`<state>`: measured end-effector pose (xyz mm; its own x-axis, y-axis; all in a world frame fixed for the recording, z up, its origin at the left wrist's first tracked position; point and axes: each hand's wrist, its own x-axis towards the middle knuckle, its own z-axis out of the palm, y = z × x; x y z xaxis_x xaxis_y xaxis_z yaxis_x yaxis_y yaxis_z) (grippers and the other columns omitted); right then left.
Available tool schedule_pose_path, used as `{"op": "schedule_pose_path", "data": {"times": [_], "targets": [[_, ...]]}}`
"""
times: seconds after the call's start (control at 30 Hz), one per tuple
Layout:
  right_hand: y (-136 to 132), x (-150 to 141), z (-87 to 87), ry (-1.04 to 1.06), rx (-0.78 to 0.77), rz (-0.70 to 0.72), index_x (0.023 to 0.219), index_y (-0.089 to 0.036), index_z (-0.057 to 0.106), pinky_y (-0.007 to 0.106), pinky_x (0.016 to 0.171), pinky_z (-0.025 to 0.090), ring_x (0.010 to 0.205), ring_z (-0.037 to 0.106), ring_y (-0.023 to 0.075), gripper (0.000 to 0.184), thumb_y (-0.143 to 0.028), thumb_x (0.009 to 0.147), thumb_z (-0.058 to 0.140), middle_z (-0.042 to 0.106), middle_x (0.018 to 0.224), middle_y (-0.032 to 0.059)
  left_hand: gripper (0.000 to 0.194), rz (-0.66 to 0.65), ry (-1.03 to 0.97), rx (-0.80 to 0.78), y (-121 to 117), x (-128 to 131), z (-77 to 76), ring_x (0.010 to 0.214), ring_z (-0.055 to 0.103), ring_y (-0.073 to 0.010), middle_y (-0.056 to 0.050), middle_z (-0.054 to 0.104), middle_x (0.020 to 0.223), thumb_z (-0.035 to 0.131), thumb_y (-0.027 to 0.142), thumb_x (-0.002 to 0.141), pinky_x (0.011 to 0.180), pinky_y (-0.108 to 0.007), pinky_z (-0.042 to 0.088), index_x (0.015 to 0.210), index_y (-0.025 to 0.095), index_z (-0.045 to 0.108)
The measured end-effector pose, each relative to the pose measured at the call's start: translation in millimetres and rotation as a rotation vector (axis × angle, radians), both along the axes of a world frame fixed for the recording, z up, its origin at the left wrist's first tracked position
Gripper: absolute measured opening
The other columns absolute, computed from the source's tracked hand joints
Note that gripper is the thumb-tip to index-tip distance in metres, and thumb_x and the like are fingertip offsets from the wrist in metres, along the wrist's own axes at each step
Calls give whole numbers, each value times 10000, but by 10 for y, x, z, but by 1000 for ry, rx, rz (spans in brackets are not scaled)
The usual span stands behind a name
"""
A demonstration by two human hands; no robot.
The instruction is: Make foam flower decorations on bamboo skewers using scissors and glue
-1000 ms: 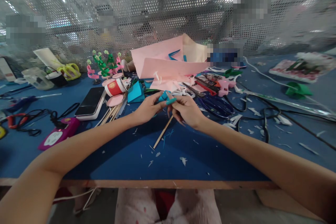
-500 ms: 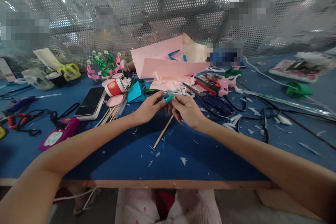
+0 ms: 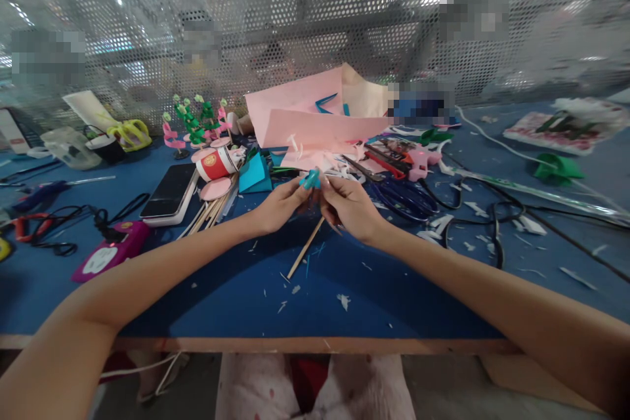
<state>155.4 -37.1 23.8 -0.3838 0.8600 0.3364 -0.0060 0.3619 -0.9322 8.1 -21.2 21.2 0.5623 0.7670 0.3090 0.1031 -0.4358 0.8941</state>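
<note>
A small folded piece of teal paper [image 3: 310, 178] is pinched between my two hands, above the middle of the table. My left hand [image 3: 283, 202] grips it from the left with thumb and fingers. My right hand [image 3: 350, 205] is closed at its right end, and the fingertips of both hands nearly meet. Below them a thin wooden stick [image 3: 305, 251] slants across the blue tabletop; its upper end is hidden by my right hand. A larger folded teal sheet [image 3: 254, 174] rests just left of my left hand.
Pink paper sheets [image 3: 325, 128] stand behind my hands. To the right are dark-blue-handled scissors [image 3: 406, 200], a pink glue gun [image 3: 423, 161] and black cables. On the left are a paper cup [image 3: 216, 164], a power bank [image 3: 170, 193] and a purple device [image 3: 111, 249]. Paper scraps are scattered about.
The teal paper has turned between my fingers and now shows as a bunched, folded shape instead of a narrow strip. My hands have barely shifted.
</note>
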Motion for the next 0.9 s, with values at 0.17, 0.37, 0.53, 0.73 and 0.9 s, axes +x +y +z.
{"op": "schedule_pose_path", "data": {"times": [0.17, 0.37, 0.53, 0.73, 0.9], "targets": [[-6, 4, 15, -3, -23, -13, 638, -174, 456, 152, 256, 222, 223, 292, 25, 347, -432, 849, 357, 372, 319, -91, 415, 68, 68, 88, -2, -3, 23, 492, 339, -61, 39, 373, 569, 302, 531, 828, 472, -209, 297, 681, 155, 401], [0, 5, 18, 34, -58, -5, 654, -180, 429, 153, 249, 212, 218, 312, 30, 313, -414, 852, 367, 372, 325, -100, 310, 124, 166, 127, 34, -41, -26, 454, 438, -72, 39, 471, 476, 330, 384, 867, 491, -200, 337, 730, 142, 469], [16, 8, 38, 40, -80, 0, 628, -173, 436, 159, 245, 200, 220, 320, 28, 329, -415, 846, 382, 388, 339, -91, 296, 195, 224, 180, -5, -57, 20, 381, 368, -51, 66, 416, 428, 372, 373, 858, 429, -183, 288, 738, 139, 507], [5, 14, 53, 23, -52, -26, 600, -172, 436, 171, 256, 187, 220, 304, 27, 374, -473, 819, 403, 371, 316, -90, 300, 228, 280, 321, -75, -44, 92, 416, 349, -57, 64, 379, 457, 336, 333, 870, 440, -189, 275, 725, 136, 510], [16, 18, 0, -64, -22, -61, 591, -177, 435, 181, 274, 219, 226, 305, 37, 376, -468, 826, 396, 357, 307, -89, 394, 231, 364, 350, -48, -51, 67, 471, 403, -75, 31, 440, 497, 265, 354, 884, 494, -207, 314, 656, 140, 503]]}}
